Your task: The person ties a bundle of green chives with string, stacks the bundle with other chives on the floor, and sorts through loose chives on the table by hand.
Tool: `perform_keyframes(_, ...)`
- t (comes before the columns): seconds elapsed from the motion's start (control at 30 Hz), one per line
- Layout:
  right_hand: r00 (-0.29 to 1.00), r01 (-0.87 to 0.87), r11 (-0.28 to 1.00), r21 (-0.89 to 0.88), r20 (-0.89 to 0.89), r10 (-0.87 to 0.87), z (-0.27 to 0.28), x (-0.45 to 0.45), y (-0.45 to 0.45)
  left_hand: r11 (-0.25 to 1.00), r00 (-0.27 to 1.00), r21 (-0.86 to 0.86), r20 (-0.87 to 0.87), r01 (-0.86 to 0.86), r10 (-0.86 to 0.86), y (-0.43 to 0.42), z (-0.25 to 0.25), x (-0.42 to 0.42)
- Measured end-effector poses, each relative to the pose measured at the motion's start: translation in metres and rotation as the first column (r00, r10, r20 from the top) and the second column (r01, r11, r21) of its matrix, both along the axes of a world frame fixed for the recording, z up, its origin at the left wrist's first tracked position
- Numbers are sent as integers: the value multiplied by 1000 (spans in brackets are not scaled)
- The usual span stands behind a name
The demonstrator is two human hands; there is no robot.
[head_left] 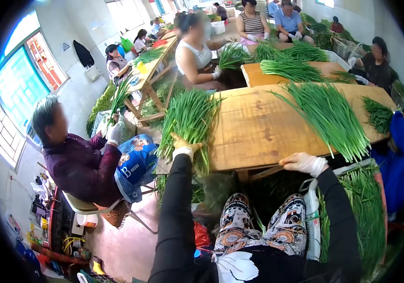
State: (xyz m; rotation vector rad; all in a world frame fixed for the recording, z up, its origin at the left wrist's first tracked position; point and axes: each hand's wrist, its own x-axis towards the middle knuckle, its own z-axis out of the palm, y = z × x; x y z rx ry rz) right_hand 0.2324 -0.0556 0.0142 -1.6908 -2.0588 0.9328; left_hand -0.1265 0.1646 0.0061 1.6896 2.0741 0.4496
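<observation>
My left hand [186, 145], in a pale glove, lies on the near part of a pile of long green leaves that look like garlic chives [190, 113]. Its fingers are stretched out over the stalks at the table's left end. My right hand [304, 164], also gloved, is beside the near edge of the wooden table [254, 127], fingers extended to the left and nothing in them. Another bundle of chives [327, 118] rests farther up on the right, pale stalk ends toward me. A smaller green bunch [377, 114] sits at the right end.
Beside my right leg stands a crate [313, 221] full of greens. A seated co-worker [77, 155] on the left holds a bunch of chives [121, 96]. Other people sit at tables beyond. Blue cloth [402, 155] hangs at the right. A red bag [202, 236] is near my left leg.
</observation>
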Motion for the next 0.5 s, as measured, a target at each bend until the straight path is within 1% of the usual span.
perform_keyframes(0.03, 1000, -25, 1000, -11, 3, 25, 5, -15, 3, 997, 999, -71, 31, 12, -9, 4, 2, -3)
perform_keyframes(0.07, 996, -53, 999, 12, -69, 54, 4, -26, 5, 986, 992, -168, 127, 15, 6, 14, 0, -9)
perform_keyframes(0.1, 982, -57, 997, -44, -181, 49, -1, -32, 8, 986, 1000, -164, 5, 25, -25, 24, -2, -15)
perform_keyframes(0.13, 956, -67, 993, -99, -291, 35, -4, -37, 10, 986, 991, -162, -119, 37, -57, 26, 11, -16)
perform_keyframes(0.17, 908, -56, 979, -195, -419, -32, 0, -44, 9, 968, 979, -195, -94, 159, -179, 10, 49, -17)
perform_keyframes(0.2, 906, -51, 979, -195, -421, -37, 3, -47, 9, 966, 960, -188, -183, 176, -210, 24, 49, -19)
perform_keyframes(0.27, 924, -16, 967, -255, -374, -83, 9, -50, 13, 967, 949, -154, -210, 204, -234, 22, 75, -11)
perform_keyframes(0.3, 891, 8, 973, -232, -440, -112, 15, -53, 13, 971, 952, -96, -194, 221, -236, 20, 82, -6)
perform_keyframes(0.33, 890, 14, 973, -232, -440, -117, 14, -53, 16, 971, 955, -36, -176, 238, -241, 17, 87, 2)
perform_keyframes(0.37, 810, 77, 963, -260, -547, -212, 10, -52, 19, 967, 954, 13, -166, 256, -250, 9, 93, 12)
perform_keyframes(0.4, 708, 135, 946, -296, -639, -301, 6, -51, 22, 947, 938, 39, -157, 319, -310, -2, 97, 23)
perform_keyframes(0.43, 645, 150, 952, -266, -704, -298, 4, -47, 26, 943, 938, 21, -119, 331, -326, -17, 100, 37)
perform_keyframes(0.47, 644, 155, 950, -270, -702, -305, 3, -44, 30, 939, 937, 2, -80, 343, -341, -34, 101, 52)
perform_keyframes(0.5, 505, 230, 915, -331, -763, -403, 2, -42, 34, 913, 912, -21, 57, 407, -406, -56, 105, 66)
